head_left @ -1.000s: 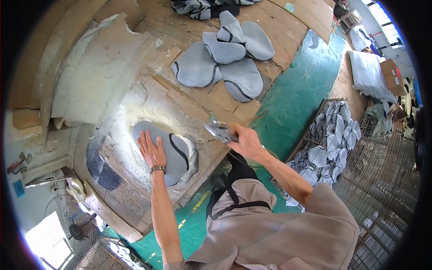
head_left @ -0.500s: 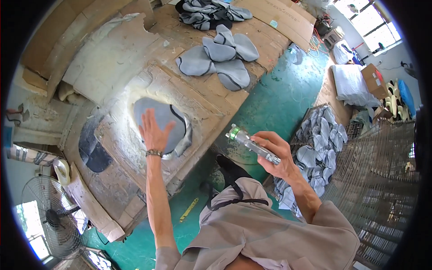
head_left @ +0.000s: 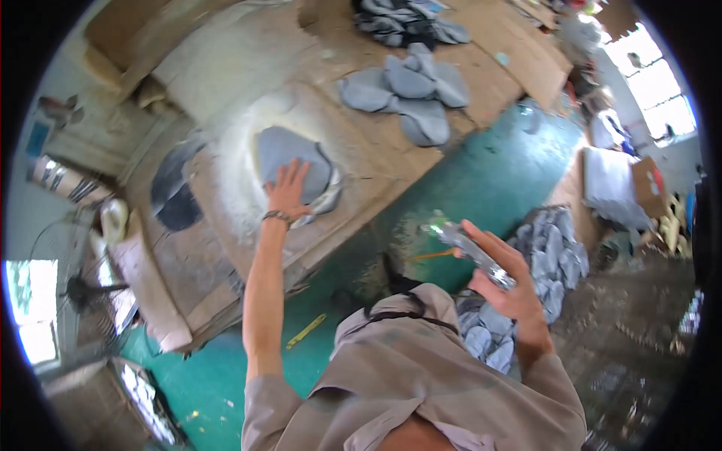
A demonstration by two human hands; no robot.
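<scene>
Workshop scene, green floor [head_left: 481,180], big worn wooden workbench [head_left: 376,158] dusted with white powder. One grey fabric piece [head_left: 289,154] lies flat on the bench in the powdered patch; left hand [head_left: 288,192] rests on its lower edge, fingers spread, palm down, not gripping, a band on the wrist. Right hand [head_left: 504,282] is off the bench over the floor, closed around one clear plastic bottle [head_left: 470,244], which is tilted with its top pointing left; contents can't be told. Further back on the bench: a loose pile of grey pieces [head_left: 410,94], roughly five or six overlapping, and beyond it one darker heap [head_left: 406,19], count unclear. One dark oval patch [head_left: 177,199] sits on the bench, left of the hand. On the floor at right, a wire basket [head_left: 553,255] holds many grey pieces, too many to count. One electric fan [head_left: 79,289] at far left. One yellow strip [head_left: 304,331] on the floor by the bench.
</scene>
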